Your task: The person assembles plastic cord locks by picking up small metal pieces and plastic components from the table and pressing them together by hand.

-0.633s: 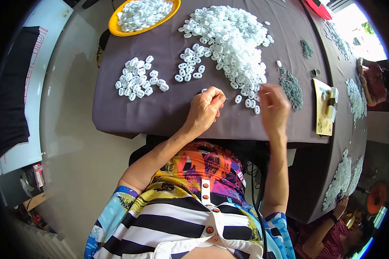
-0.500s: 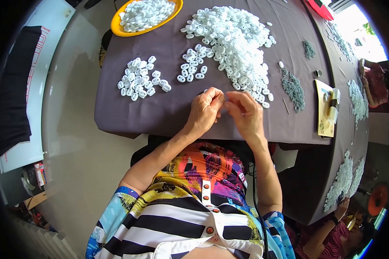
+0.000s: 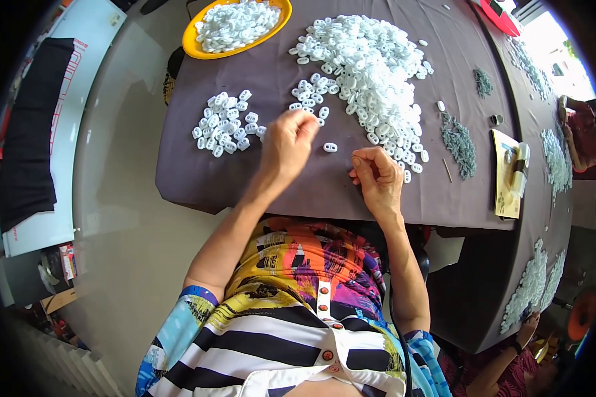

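Observation:
My left hand (image 3: 289, 147) is over the dark cloth with its fingers curled closed, just below a small group of white oval two-holed pieces (image 3: 318, 88). Whatever its fingertips hold, if anything, is hidden. To the right, my right hand (image 3: 381, 180) is closed in a pinch near the front edge, and what lies in it is too small to make out. One white oval piece (image 3: 330, 147) rests alone on the cloth between the two hands. Left of my left hand is a loose cluster of white pieces (image 3: 222, 126); a large heap of them (image 3: 377, 79) spreads beyond my right hand.
A yellow bowl (image 3: 191, 45) of white pieces stands at the far left corner of the cloth-covered table (image 3: 192, 182). To the right are small grey parts (image 3: 459, 149), a thin stick (image 3: 447, 170) and a yellow card (image 3: 503, 192). Another person's arm (image 3: 503, 360) shows at lower right.
My hands have parted. The left went left and away from me toward the small group; the right stayed near its place. A lone white piece now shows between them, and the view shifted slightly.

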`<state>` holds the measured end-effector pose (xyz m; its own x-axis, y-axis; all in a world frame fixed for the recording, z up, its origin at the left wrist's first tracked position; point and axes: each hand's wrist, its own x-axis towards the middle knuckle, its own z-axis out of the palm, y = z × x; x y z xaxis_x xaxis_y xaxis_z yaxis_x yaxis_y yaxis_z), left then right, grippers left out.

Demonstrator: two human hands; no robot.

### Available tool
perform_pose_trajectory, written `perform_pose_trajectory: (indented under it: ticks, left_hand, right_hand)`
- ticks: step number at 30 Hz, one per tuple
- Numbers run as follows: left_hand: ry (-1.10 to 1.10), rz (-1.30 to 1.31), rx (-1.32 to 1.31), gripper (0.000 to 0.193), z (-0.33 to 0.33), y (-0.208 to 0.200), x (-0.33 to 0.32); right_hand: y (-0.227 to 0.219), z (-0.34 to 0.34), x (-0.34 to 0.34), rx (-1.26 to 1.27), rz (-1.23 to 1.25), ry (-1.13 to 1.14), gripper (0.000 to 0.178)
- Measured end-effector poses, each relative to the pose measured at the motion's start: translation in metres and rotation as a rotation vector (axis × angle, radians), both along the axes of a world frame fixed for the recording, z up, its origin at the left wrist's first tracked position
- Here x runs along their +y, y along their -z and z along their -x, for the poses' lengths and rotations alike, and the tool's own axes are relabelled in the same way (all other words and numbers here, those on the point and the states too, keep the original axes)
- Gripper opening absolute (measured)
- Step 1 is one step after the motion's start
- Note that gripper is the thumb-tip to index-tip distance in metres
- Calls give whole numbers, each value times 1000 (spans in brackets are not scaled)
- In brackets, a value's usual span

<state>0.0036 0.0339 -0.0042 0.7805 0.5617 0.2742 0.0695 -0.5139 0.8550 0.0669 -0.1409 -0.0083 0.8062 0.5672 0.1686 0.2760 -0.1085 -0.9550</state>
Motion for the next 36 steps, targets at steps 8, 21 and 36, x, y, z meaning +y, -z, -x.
perform_pose_trajectory:
  ticks: [8, 21, 36]
  left_hand:
    - [-43, -435, 153, 16, -21, 5, 27]
    - [31, -460, 235, 17, -21, -1, 35]
    - [103, -370, 199, 7, -31, -14, 31]
  right_hand:
    - [-3, 2, 1, -56, 16, -13, 4]
    - [-5, 3, 1, -71, 36, -22, 3]
    - [-2, 1, 1, -128, 46, -32, 4]
